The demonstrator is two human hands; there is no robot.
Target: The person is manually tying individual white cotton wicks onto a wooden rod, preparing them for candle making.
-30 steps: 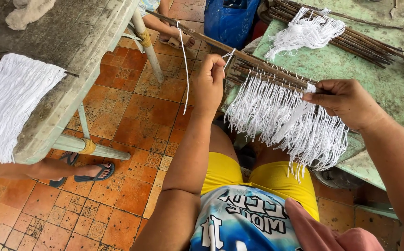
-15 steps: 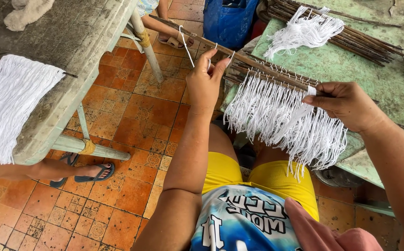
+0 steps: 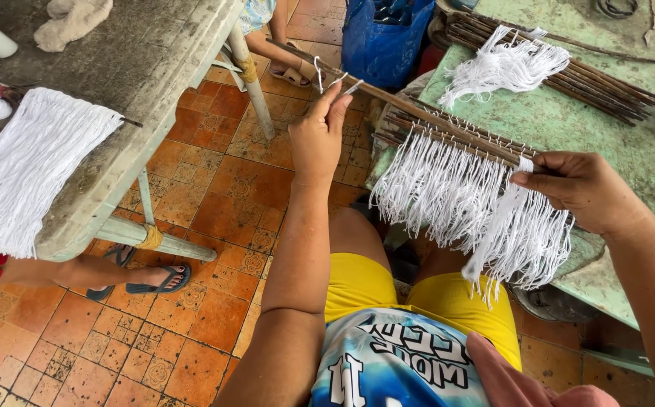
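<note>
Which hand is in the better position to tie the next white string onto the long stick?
Probably the left. The left hand already pinches a loose white string at the bare part of the long stick. The right hand is occupied: it holds the stick at the hanging white fringe.

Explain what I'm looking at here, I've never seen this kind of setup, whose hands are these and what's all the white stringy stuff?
This is one view from a camera worn on a person's head, looking down at their own two bare hands and lap. The left hand pinches a short piece of white string looped on a long thin brown stick. The right hand grips the same bundle of sticks farther along, where a fringe of white strings hangs down. The sticks' far end rests on a worn green table, which also carries more dark sticks and a loose white string bundle. Left, a grey bench holds another white fringe.
</note>
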